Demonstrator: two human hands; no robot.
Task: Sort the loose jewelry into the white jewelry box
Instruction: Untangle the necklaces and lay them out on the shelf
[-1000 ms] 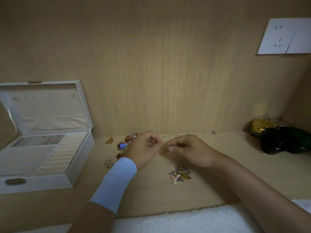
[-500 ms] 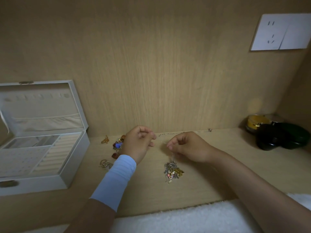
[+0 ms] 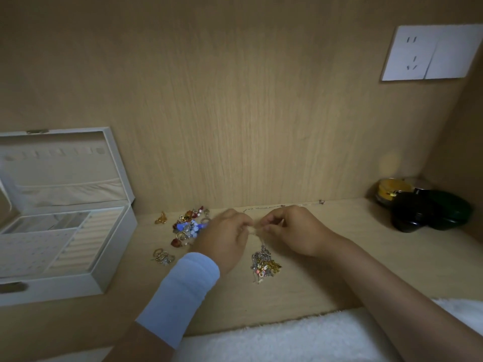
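Note:
The white jewelry box (image 3: 112,262) stands open at the left, lid up, with ring rolls and compartments showing. My left hand (image 3: 224,239) and my right hand (image 3: 292,231) meet fingertip to fingertip above the wooden shelf, both pinching a thin chain. From it a tangle of chains and charms (image 3: 264,265) hangs down to the shelf, just below my hands. A pile of colourful earrings and charms (image 3: 187,226) lies left of my left hand. A few rings (image 3: 162,256) lie nearer the box, and a small gold piece (image 3: 160,218) sits by the back wall.
Dark round containers (image 3: 428,210) and a yellow-lidded jar (image 3: 389,190) fill the right back corner. A thin chain (image 3: 261,208) lies along the back wall. White fluffy fabric (image 3: 287,338) covers the front edge. A wall socket (image 3: 428,53) is at upper right.
My hands parted half a second ago and have come back together on the chain. The tangle now hangs from the chain below my fingers.

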